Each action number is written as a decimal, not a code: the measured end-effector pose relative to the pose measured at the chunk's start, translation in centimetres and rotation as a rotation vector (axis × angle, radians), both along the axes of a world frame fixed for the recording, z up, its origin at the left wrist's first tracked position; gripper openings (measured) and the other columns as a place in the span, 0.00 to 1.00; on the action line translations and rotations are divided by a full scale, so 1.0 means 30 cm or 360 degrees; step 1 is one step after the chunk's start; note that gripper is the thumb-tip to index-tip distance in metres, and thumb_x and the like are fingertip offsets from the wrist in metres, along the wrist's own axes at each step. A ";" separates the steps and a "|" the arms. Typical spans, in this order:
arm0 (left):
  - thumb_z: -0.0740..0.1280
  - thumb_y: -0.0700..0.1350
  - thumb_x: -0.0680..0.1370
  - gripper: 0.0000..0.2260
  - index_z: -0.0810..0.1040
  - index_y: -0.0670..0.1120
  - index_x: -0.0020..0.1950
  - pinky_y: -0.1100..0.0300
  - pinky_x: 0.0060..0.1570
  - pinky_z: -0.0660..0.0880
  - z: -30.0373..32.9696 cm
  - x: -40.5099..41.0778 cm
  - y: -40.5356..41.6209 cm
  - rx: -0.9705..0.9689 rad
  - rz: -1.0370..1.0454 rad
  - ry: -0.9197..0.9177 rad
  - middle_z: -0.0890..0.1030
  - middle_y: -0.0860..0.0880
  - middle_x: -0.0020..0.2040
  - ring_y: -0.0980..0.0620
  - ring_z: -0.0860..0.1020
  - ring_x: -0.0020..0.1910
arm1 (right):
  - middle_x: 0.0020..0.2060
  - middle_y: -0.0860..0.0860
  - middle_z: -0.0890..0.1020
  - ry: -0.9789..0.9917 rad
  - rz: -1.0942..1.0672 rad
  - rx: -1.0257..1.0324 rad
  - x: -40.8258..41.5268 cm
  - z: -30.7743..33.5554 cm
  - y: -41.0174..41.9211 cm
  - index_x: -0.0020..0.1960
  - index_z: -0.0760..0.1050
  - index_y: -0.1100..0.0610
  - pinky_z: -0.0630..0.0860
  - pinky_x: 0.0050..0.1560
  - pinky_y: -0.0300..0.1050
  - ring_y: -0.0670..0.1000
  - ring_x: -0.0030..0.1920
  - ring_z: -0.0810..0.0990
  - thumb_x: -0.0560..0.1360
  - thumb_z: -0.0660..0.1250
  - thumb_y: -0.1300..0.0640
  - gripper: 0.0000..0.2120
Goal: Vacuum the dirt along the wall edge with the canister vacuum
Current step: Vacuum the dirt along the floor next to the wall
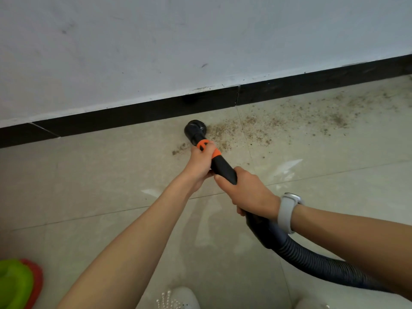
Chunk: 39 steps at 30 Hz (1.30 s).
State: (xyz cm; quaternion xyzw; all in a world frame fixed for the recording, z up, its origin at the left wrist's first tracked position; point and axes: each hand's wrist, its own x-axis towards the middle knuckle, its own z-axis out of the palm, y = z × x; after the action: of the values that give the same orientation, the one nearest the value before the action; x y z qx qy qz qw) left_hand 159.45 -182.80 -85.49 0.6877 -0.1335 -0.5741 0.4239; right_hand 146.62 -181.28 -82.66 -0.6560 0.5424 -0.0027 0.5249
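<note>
Dirt [278, 123] lies scattered along the baseboard [133, 114] right of centre, while left hand [201, 162] and right hand [249, 191] grip the wand [223, 168], brush nozzle [195, 128] at its edge, needing a rightward sweep.

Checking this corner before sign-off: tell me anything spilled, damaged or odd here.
Brown dirt lies scattered over the floor tiles along the black baseboard, to the right of the brush nozzle. The white wall has dark scuff marks, and its paint looks chipped just above the baseboard.
</note>
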 end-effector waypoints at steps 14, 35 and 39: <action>0.59 0.47 0.80 0.20 0.60 0.40 0.68 0.58 0.33 0.72 0.002 0.104 0.101 0.0081 0.0296 -0.0212 0.72 0.46 0.44 0.51 0.74 0.40 | 0.28 0.51 0.75 -0.0237 0.0224 0.0208 0.091 -0.019 0.034 0.42 0.65 0.54 0.72 0.22 0.39 0.49 0.19 0.74 0.77 0.61 0.43 0.15; 0.59 0.50 0.80 0.21 0.60 0.41 0.69 0.67 0.21 0.71 0.005 -0.232 -0.143 0.0050 -0.0365 -0.0095 0.74 0.47 0.45 0.53 0.76 0.38 | 0.28 0.53 0.76 -0.0184 -0.0492 0.0134 -0.205 -0.020 -0.040 0.43 0.66 0.56 0.70 0.20 0.37 0.49 0.18 0.74 0.76 0.61 0.43 0.16; 0.59 0.51 0.80 0.22 0.59 0.43 0.70 0.62 0.28 0.72 0.006 -0.235 -0.163 0.0004 -0.0385 -0.0125 0.73 0.48 0.45 0.53 0.75 0.39 | 0.29 0.53 0.76 -0.0187 -0.0573 0.0061 -0.193 -0.015 -0.034 0.44 0.67 0.56 0.72 0.21 0.39 0.49 0.18 0.75 0.76 0.61 0.43 0.16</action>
State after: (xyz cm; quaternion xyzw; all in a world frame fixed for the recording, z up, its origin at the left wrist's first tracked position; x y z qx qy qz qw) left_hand 152.41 -187.70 -85.30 0.6890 -0.2312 -0.5939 0.3452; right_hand 140.85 -182.30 -83.11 -0.5370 0.6194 -0.1244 0.5591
